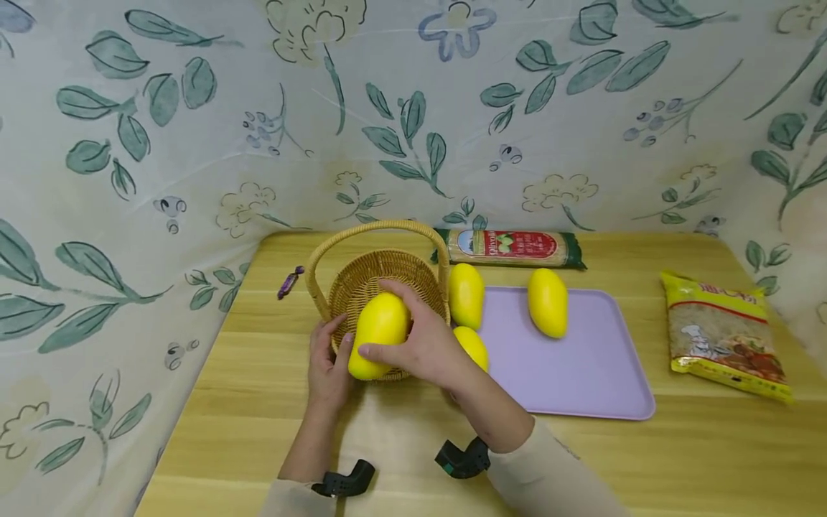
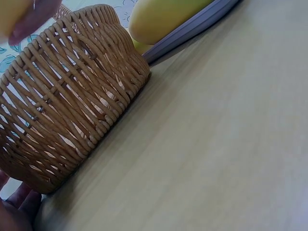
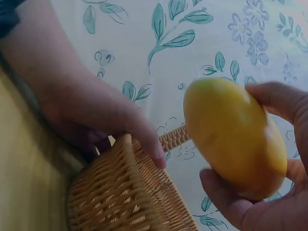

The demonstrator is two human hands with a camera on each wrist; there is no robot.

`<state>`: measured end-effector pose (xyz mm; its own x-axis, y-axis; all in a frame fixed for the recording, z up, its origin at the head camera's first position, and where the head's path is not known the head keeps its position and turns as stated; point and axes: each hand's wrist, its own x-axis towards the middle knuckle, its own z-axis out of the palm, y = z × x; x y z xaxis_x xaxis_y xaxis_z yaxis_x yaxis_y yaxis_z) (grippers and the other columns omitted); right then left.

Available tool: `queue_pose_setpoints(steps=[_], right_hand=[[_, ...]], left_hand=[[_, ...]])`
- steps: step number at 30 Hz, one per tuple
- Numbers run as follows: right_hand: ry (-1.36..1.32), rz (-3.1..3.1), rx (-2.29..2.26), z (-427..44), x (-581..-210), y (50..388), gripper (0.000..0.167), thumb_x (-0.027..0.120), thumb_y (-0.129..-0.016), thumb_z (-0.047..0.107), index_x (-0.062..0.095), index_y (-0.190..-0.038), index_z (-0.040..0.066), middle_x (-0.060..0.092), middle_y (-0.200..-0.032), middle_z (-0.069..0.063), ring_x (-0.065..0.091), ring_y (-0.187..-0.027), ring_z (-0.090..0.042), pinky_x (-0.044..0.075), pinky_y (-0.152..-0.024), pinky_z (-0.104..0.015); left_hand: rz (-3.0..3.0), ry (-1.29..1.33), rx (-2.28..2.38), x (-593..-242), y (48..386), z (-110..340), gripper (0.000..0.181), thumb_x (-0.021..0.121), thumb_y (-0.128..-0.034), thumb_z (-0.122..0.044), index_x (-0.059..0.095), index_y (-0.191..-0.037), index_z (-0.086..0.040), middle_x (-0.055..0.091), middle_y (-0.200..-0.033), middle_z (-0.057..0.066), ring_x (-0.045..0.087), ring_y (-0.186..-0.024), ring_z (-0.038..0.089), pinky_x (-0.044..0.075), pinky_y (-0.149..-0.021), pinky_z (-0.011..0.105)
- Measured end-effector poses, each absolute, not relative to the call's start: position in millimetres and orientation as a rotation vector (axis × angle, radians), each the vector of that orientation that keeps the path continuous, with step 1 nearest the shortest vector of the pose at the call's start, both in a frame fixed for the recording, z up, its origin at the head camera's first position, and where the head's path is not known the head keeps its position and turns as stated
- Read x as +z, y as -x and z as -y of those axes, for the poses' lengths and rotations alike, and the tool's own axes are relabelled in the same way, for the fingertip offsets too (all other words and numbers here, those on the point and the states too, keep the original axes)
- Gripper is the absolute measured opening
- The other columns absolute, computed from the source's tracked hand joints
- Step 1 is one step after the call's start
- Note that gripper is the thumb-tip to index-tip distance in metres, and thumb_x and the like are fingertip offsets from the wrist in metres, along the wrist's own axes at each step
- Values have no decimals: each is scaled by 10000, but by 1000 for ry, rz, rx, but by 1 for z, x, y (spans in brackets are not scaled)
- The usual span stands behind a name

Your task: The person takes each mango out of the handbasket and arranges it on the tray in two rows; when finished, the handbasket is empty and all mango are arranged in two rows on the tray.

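A yellow mango (image 1: 380, 327) is in my right hand (image 1: 431, 346), pinched between thumb and fingers above the opening of a wicker basket (image 1: 349, 283). The same mango (image 3: 231, 137) shows large in the right wrist view, clear of the basket rim. At the basket's near left side, my left hand (image 1: 328, 377) grips the rim, its thumb (image 3: 154, 149) over the edge. Woven basket wall (image 2: 72, 91) fills much of the left wrist view. Right of the basket lie more mangoes: one (image 1: 466, 296) at the tray's corner, one (image 1: 473, 346) partly behind my right arm, another (image 1: 548, 303) on the tray.
A lilac tray (image 1: 575, 380) lies right of the basket. Behind it is a long pack of noodles (image 1: 510, 246). A yellow-edged food bag (image 1: 723, 337) lies at the far right, and a purple-wrapped candy (image 1: 291, 282) left of the basket. The arched basket handle (image 1: 388, 226) stands upright.
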<state>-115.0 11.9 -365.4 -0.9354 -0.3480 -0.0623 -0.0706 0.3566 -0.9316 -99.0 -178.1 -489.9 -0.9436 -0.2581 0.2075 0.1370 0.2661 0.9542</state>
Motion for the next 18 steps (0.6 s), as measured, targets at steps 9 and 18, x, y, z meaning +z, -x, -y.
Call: queue_pose_setpoints(steps=[9,18], right_hand=[[454,-2183,-1668,-57,-376,87,993,891,-762,319,289,-1549,389,618,-1347,-100,662,-1106,-231,568,-902,-400],[347,-2137,-1895,-110,-378,95,921,803,-821,127,289,-1560,319,429,-1414,-209,609,-1051,-342,567,-805,-423]], left_hand=[[2210,-99,-1790,-489,99,176,392,535,-1045,-165,547,-1420,-50,320,-1598,194,192,-1552,390,139,-1248,634],[2207,-109,-1805,-490,99,177,399,527,-1052,-184,538,-1428,-52,290,-1615,206,154,-1561,412,141,-1245,638]])
